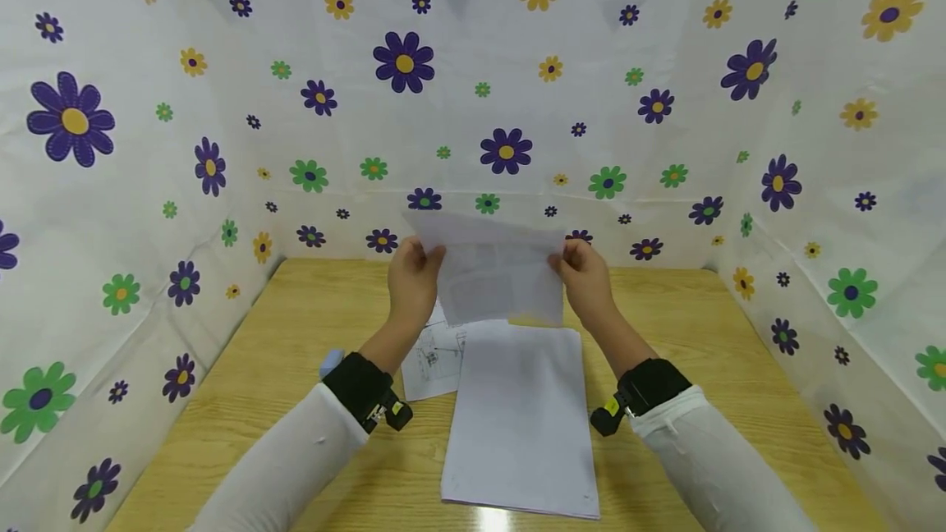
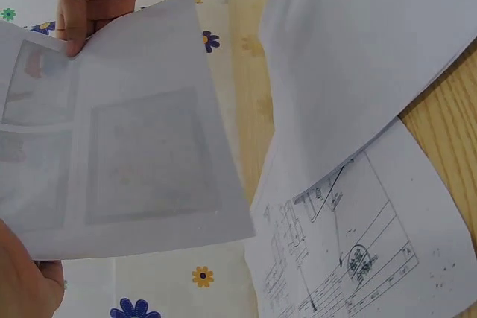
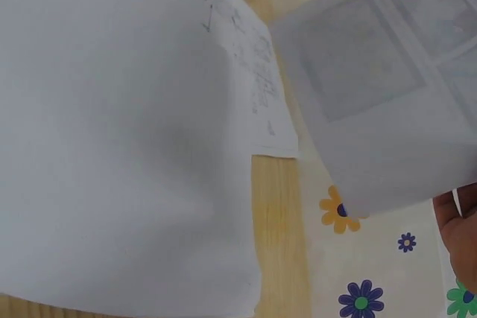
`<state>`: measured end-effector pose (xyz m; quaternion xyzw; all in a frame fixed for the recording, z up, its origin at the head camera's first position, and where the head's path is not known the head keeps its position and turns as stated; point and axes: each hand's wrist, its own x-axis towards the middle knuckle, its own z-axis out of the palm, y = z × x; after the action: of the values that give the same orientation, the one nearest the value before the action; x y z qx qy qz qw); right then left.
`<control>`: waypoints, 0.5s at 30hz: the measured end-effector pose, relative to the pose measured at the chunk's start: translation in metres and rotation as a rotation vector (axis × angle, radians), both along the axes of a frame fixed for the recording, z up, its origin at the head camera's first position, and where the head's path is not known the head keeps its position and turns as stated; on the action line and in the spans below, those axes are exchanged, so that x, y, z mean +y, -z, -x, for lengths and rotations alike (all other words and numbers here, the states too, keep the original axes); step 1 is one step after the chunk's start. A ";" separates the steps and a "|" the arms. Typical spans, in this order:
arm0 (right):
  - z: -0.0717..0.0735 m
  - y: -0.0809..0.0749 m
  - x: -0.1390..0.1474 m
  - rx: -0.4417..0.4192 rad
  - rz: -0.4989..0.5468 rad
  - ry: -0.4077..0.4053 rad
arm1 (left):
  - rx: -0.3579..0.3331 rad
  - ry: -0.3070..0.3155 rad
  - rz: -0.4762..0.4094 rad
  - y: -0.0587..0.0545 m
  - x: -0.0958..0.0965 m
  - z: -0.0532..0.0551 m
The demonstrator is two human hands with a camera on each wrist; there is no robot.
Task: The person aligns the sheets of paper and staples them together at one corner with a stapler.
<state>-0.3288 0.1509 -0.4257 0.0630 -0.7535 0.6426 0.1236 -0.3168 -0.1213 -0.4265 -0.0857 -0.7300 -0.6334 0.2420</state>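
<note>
My left hand (image 1: 414,282) and right hand (image 1: 586,277) pinch the two side edges of a white sheet of paper (image 1: 502,277), thumbs on the near face. The sheet is raised above the table, its top part bent back. In the left wrist view, grey rectangular picture frames show faintly through the paper. Below it on the table lies a neat stack of white paper (image 1: 525,425), its top page blank. Partly under that stack, printed sheets with line drawings (image 1: 429,368) stick out to the left.
A small light blue object (image 1: 332,362) sits on the wooden table (image 1: 281,425), beside my left wrist. Flower-patterned white cloth (image 1: 473,121) hangs around the back and both sides of the table. Each wrist wears a black strap with a small camera.
</note>
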 end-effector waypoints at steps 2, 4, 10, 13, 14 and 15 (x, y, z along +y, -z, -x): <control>-0.004 0.000 -0.001 -0.006 -0.004 -0.025 | 0.002 0.000 -0.030 -0.003 -0.001 -0.002; -0.009 -0.001 -0.001 -0.019 -0.019 -0.053 | -0.009 0.001 -0.044 -0.005 -0.002 -0.005; -0.023 -0.012 0.001 -0.043 -0.042 -0.108 | -0.063 0.014 -0.004 -0.015 -0.001 -0.019; -0.029 -0.016 0.002 -0.045 -0.044 -0.105 | -0.080 0.021 0.019 -0.019 -0.001 -0.025; -0.031 -0.017 0.002 -0.044 -0.042 -0.104 | -0.084 0.018 0.029 -0.020 -0.002 -0.027; -0.032 -0.018 0.002 -0.045 -0.038 -0.103 | -0.089 0.018 0.038 -0.020 -0.002 -0.029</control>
<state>-0.2965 0.1533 -0.4075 0.0894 -0.7641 0.6348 0.0721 -0.2882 -0.1236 -0.4061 -0.0688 -0.7512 -0.6247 0.2018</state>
